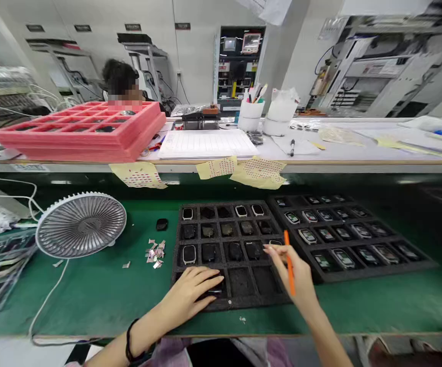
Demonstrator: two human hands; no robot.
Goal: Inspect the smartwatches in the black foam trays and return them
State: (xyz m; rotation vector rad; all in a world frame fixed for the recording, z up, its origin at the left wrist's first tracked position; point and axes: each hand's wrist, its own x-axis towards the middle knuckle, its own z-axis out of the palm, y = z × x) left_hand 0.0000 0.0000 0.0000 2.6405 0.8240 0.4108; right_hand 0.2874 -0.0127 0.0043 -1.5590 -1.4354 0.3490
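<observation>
My left hand (pixel 192 294) lies with fingers stretched out over the front left compartments of a black foam tray (pixel 240 303). Under its fingers a dark, shiny-edged piece partly shows; the rest of it is hidden. In my right hand (pixel 297 272) is a slim orange stick-like tool (pixel 288 262), held upright between the fingers. The thumb and fingertips of that hand are at a watch case (pixel 274 243) in the tray's third row, mostly covered. Beside it sits a dark watch case (pixel 253 250). Other compartments hold watch cases, some with light rims, such as this one (pixel 189 254).
A second foam tray (pixel 358 275) of watch cases adjoins on the right. To the left are pink-white scraps (pixel 155 254), a small black square piece (pixel 162 224) and a fan (pixel 81 225). Pink foam trays (pixel 129 137) stand on the raised shelf; a person (pixel 119 79) is behind.
</observation>
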